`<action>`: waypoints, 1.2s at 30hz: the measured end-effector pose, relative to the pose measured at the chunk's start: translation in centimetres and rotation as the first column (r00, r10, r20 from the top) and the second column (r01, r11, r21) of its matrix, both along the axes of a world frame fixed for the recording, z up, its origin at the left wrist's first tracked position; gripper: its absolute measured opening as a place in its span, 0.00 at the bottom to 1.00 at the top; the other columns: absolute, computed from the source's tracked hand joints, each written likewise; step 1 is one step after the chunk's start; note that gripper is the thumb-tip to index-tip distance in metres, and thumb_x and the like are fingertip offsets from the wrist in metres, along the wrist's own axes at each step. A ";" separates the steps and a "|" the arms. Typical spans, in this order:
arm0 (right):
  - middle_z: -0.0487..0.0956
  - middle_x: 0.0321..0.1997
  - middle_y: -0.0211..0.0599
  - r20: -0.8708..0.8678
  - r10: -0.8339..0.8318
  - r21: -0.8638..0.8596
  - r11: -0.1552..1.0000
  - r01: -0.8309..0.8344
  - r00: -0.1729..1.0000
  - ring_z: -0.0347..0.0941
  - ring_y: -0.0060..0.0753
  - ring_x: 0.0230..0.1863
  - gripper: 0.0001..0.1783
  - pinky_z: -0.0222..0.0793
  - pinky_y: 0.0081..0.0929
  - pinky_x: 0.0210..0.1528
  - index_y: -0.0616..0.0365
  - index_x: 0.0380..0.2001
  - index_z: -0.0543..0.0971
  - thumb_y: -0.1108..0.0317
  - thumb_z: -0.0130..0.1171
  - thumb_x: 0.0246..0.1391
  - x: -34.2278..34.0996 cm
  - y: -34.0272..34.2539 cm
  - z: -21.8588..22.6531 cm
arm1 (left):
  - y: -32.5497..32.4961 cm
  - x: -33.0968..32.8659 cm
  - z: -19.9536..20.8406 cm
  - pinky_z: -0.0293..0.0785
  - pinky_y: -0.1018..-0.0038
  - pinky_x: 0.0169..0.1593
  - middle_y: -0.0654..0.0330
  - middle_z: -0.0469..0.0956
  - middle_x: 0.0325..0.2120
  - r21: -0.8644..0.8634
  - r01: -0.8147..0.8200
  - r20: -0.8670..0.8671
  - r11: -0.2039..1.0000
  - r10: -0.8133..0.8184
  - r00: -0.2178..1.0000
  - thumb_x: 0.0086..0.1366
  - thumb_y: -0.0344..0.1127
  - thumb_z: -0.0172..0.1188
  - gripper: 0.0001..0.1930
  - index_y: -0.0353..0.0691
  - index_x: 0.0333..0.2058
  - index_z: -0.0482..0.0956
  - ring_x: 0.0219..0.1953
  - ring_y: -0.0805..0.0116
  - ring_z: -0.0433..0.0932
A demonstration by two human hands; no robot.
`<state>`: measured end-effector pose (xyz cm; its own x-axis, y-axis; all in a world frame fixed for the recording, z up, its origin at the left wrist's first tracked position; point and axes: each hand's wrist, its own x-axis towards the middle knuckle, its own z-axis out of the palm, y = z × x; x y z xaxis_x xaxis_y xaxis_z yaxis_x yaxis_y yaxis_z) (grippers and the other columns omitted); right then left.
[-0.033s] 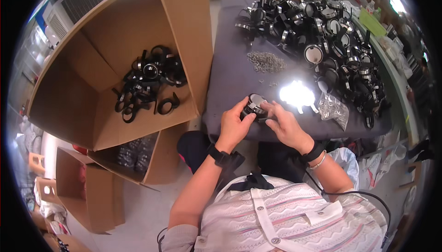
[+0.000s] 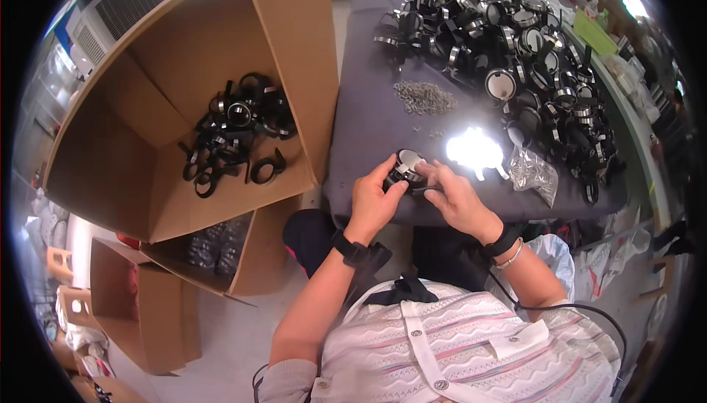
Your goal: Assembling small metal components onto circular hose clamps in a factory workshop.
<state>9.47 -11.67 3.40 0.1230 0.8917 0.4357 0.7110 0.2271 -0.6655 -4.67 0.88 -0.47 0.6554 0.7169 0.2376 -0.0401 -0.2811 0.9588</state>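
At the table's near edge, my left hand (image 2: 373, 200) is closed round the side of a round black-and-silver part (image 2: 409, 160) with a pale disc inside its rim. The fingertips of my right hand (image 2: 462, 200) rest on the disc and rim from the other side, its thumb lower, by a black handle-like arm. What lies under those fingers is hidden. Beyond my hands sits a small heap of tiny metal pieces (image 2: 425, 99), with a few loose ones nearer to me. A clear bag of small metal pieces (image 2: 532, 175) lies to the right, beside a glaring white light (image 2: 475, 150).
A large pile of similar black-and-silver parts (image 2: 501, 85) covers the far right of the grey table (image 2: 368, 108). On the left, an open cardboard box (image 2: 184, 27) holds several black rings with handles (image 2: 239, 113). Smaller cardboard boxes (image 2: 158, 314) stand below it.
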 end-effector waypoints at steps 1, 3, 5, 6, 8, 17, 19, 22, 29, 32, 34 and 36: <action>0.74 0.48 0.57 -0.001 -0.008 -0.034 0.999 0.008 1.000 0.68 0.62 0.52 0.11 0.57 0.46 0.62 0.63 0.33 0.63 0.77 0.54 0.50 0.2 0.2 0.0 | 0.0 0.1 -0.2 0.69 0.77 0.49 0.53 0.79 0.42 -0.004 0.007 -0.007 1.000 -0.007 1.000 0.53 0.25 0.61 0.25 0.31 0.52 0.72 0.44 0.73 0.75; 0.75 0.46 0.58 0.003 0.066 -0.002 0.998 -0.066 0.998 0.69 0.62 0.49 0.11 0.62 0.44 0.58 0.64 0.34 0.63 0.77 0.55 0.50 0.5 0.8 0.0 | 0.1 0.1 -0.3 0.69 0.78 0.48 0.54 0.79 0.43 0.021 0.002 -0.007 1.000 -0.002 1.000 0.53 0.25 0.61 0.24 0.31 0.51 0.72 0.45 0.73 0.75; 0.76 0.44 0.56 0.017 0.044 0.012 0.999 -0.044 0.999 0.72 0.60 0.45 0.11 0.69 0.39 0.51 0.64 0.34 0.64 0.77 0.56 0.50 0.9 1.7 0.1 | 0.1 0.1 -0.1 0.69 0.77 0.49 0.54 0.79 0.42 0.047 -0.010 0.001 0.999 0.010 1.000 0.53 0.25 0.60 0.24 0.31 0.52 0.72 0.44 0.73 0.75; 0.77 0.44 0.54 0.014 0.035 0.008 0.999 -0.035 0.999 0.73 0.58 0.44 0.12 0.71 0.38 0.47 0.64 0.34 0.64 0.77 0.56 0.50 1.0 2.0 0.2 | 0.1 0.1 0.1 0.70 0.79 0.44 0.55 0.79 0.37 0.060 -0.016 0.037 0.998 0.014 0.999 0.55 0.25 0.58 0.24 0.32 0.52 0.71 0.39 0.74 0.76; 0.79 0.40 0.46 0.060 0.019 0.023 1.000 -0.021 0.998 0.75 0.53 0.40 0.12 0.73 0.36 0.39 0.63 0.34 0.66 0.76 0.58 0.49 1.1 2.4 0.4 | 0.1 0.0 0.4 0.72 0.80 0.39 0.57 0.80 0.33 0.079 -0.022 0.074 0.997 0.016 0.997 0.56 0.25 0.57 0.23 0.32 0.53 0.71 0.34 0.76 0.76; 0.77 0.28 0.41 0.373 0.099 -0.056 0.995 -0.084 0.922 0.74 0.52 0.30 0.13 0.67 0.42 0.29 0.59 0.33 0.66 0.69 0.60 0.48 1.8 3.7 2.0 | -0.2 -0.2 0.4 0.60 0.84 0.23 0.66 0.73 0.20 -0.207 0.032 0.107 0.978 -0.010 0.994 0.57 0.26 0.53 0.12 0.34 0.42 0.73 0.20 0.82 0.67; 0.76 0.27 0.41 0.385 0.120 -0.073 0.992 -0.100 0.915 0.74 0.51 0.29 0.13 0.67 0.42 0.29 0.59 0.32 0.66 0.69 0.60 0.48 2.0 3.9 2.4 | 0.0 -0.2 0.4 0.68 0.77 0.28 0.58 0.74 0.19 0.065 -0.053 -0.004 0.996 0.054 0.999 0.52 0.28 0.58 0.13 0.33 0.38 0.73 0.21 0.73 0.73; 0.75 0.25 0.40 0.425 0.162 -0.104 0.986 -0.130 0.891 0.74 0.50 0.28 0.12 0.67 0.41 0.28 0.58 0.30 0.67 0.69 0.60 0.47 2.3 4.3 3.0 | -0.5 0.0 0.4 0.69 0.77 0.28 0.61 0.76 0.21 0.260 -0.133 0.059 0.957 0.122 0.991 0.50 0.26 0.60 0.12 0.33 0.35 0.74 0.23 0.76 0.73; 0.74 0.23 0.36 0.591 0.225 -0.175 0.973 -0.148 0.774 0.73 0.47 0.23 0.13 0.66 0.38 0.25 0.56 0.28 0.67 0.65 0.61 0.46 2.5 5.5 3.9 | -0.8 0.3 0.5 0.70 0.73 0.27 0.54 0.76 0.20 0.282 -0.192 -0.039 0.940 0.211 0.977 0.50 0.27 0.62 0.12 0.35 0.33 0.72 0.20 0.64 0.76; 0.75 0.23 0.37 0.573 0.263 -0.193 0.964 -0.183 0.776 0.73 0.47 0.23 0.14 0.66 0.38 0.24 0.56 0.28 0.68 0.64 0.62 0.45 2.7 6.0 4.3 | -0.7 0.3 0.2 0.70 0.72 0.24 0.54 0.75 0.18 0.341 -0.203 -0.056 0.918 0.236 0.970 0.50 0.27 0.62 0.13 0.35 0.34 0.72 0.18 0.61 0.76; 0.75 0.23 0.37 0.561 0.281 -0.215 0.958 -0.191 0.779 0.73 0.47 0.23 0.14 0.67 0.38 0.24 0.57 0.27 0.68 0.64 0.63 0.44 2.8 6.5 4.5 | -0.6 0.5 -0.1 0.70 0.70 0.23 0.54 0.75 0.17 0.392 -0.230 0.014 0.891 0.244 0.970 0.49 0.28 0.63 0.13 0.35 0.34 0.71 0.18 0.58 0.76; 0.76 0.23 0.38 0.550 0.295 -0.236 0.952 -0.193 0.781 0.74 0.47 0.24 0.14 0.67 0.38 0.25 0.57 0.27 0.69 0.65 0.63 0.43 2.9 7.0 4.8 | -0.3 0.6 -0.4 0.69 0.67 0.23 0.55 0.74 0.15 0.412 -0.244 0.021 0.878 0.259 0.966 0.49 0.29 0.62 0.13 0.37 0.34 0.71 0.17 0.56 0.75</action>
<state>12.32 -4.64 8.15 -0.3344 0.9197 0.2057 0.9069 0.3734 -0.1952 -4.02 0.60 -0.91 0.4786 0.7030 0.5261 0.1144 -0.6440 0.7565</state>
